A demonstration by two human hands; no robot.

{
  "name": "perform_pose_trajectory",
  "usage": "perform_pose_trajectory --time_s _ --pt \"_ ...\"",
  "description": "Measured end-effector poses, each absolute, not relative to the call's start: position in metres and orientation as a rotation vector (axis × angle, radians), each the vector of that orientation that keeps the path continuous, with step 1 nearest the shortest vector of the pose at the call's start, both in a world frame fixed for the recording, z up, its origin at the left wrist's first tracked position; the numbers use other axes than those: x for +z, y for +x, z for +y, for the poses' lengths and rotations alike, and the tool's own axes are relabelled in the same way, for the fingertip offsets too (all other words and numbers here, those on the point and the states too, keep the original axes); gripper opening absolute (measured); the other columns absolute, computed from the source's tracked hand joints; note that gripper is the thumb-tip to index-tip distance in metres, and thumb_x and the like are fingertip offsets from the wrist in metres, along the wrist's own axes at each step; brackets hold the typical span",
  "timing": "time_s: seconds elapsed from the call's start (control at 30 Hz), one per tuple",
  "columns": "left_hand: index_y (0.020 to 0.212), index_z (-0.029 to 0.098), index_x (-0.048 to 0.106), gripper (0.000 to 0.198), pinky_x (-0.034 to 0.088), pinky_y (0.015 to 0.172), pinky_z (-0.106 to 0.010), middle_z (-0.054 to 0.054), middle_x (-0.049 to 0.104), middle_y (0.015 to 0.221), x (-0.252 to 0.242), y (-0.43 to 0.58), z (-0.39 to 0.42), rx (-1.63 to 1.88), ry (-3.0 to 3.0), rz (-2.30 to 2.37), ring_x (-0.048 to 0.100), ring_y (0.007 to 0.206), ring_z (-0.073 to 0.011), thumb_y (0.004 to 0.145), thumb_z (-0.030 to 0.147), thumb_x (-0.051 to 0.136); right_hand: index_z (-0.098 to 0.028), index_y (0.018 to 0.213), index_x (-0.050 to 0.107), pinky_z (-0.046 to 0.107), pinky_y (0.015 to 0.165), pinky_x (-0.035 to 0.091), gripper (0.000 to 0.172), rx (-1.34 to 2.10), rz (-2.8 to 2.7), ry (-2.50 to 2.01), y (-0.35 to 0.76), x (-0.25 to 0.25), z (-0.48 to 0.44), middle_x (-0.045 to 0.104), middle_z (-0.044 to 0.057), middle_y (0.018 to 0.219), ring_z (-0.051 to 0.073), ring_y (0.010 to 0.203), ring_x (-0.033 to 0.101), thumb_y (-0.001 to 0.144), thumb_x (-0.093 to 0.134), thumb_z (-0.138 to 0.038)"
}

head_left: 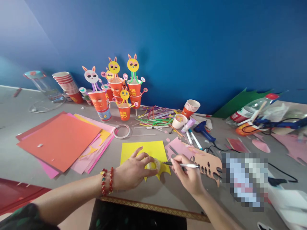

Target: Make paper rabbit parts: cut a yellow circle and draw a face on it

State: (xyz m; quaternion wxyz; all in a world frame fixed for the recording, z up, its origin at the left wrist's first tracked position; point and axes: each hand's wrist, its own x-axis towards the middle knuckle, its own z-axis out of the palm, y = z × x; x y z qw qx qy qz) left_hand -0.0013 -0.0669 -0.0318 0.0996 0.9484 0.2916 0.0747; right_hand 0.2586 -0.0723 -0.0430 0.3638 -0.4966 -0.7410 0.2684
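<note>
A sheet of yellow paper lies in front of me, its near edge cut into curved scallops. My left hand, with red bead bracelets at the wrist, holds a small, pale tape roll down on the paper between thumb and fingers. The fingers partly hide the roll. In my right hand is a silver and black pen, gripped for writing. Its tip points left, close to the roll's right edge. Cut pink paper lies just beyond the right hand.
Orange paper tops a stack of coloured sheets at left. Behind stand paper cups with rabbit figures. A larger tape roll, coloured sticks and a blue glue gun lie farther back. A bottle leans at right.
</note>
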Motion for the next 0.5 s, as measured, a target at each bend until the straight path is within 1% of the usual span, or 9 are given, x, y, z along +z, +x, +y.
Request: perform_pose_trajectory --time_s 0.13,0.2,0.27,0.33,0.4,0.5 --pt "0.131 0.039 0.059 0.048 0.02 0.118 -0.06 -0.006 0.055 0.126 -0.033 -0.001 -0.07 0.257 2.808 0.906 0.05 0.118 -0.0259 0.088 0.018 0.06 -0.021 0.089 0.056 0.022 0.053 0.047 0.023 0.9 -1.805 -1.314 0.257 -0.03 -0.055 0.061 -0.001 0.07 0.014 0.057 0.059 0.099 0.05 -0.041" --pt "0.133 0.039 0.057 0.05 0.019 0.118 -0.06 -0.006 0.055 0.126 -0.031 -0.001 -0.072 0.248 2.813 0.907 0.05 0.118 -0.0255 0.088 0.018 0.06 -0.021 0.09 0.057 0.022 0.054 0.048 0.022 0.969 -1.815 -1.307 0.254 -0.024 -0.044 0.061 -0.001 0.071 0.014 0.058 0.059 0.097 0.054 -0.042" --pt "0.137 0.038 0.054 0.054 0.017 0.119 -0.061 -0.006 0.054 0.129 -0.029 0.0 -0.074 0.241 2.829 0.906 0.048 0.121 -0.0263 0.088 0.017 0.061 -0.021 0.087 0.059 0.022 0.053 0.048 0.023 1.005 -1.86 -1.292 0.25 -0.02 -0.034 0.06 -0.002 0.067 0.013 0.055 0.058 0.096 0.056 -0.042" --pt "0.14 0.037 0.05 0.057 0.017 0.119 -0.062 -0.006 0.053 0.131 -0.029 0.0 -0.076 0.247 2.849 0.92 0.046 0.123 -0.0272 0.087 0.018 0.062 -0.021 0.088 0.061 0.023 0.054 0.05 0.024 1.019 -1.894 -1.258 0.245 -0.019 -0.029 0.062 -0.001 0.068 0.014 0.056 0.06 0.096 0.056 -0.042" --pt "0.14 0.037 0.051 0.055 0.018 0.118 -0.062 -0.005 0.053 0.132 -0.031 0.0 -0.077 0.262 2.861 0.938 0.046 0.123 -0.0269 0.088 0.019 0.061 -0.021 0.099 0.063 0.024 0.059 0.055 0.024 1.036 -1.911 -1.208 0.239 -0.02 -0.03 0.069 0.002 0.078 0.015 0.062 0.066 0.099 0.051 -0.042" --pt "0.133 0.039 0.056 0.046 0.02 0.117 -0.061 -0.004 0.054 0.129 -0.034 0.0 -0.076 0.281 2.867 0.956 0.048 0.119 -0.0253 0.091 0.021 0.059 -0.023 0.119 0.061 0.027 0.07 0.058 0.029 0.966 -2.008 -1.162 0.232 -0.024 -0.038 0.076 0.006 0.095 0.017 0.074 0.074 0.103 0.041 -0.038"
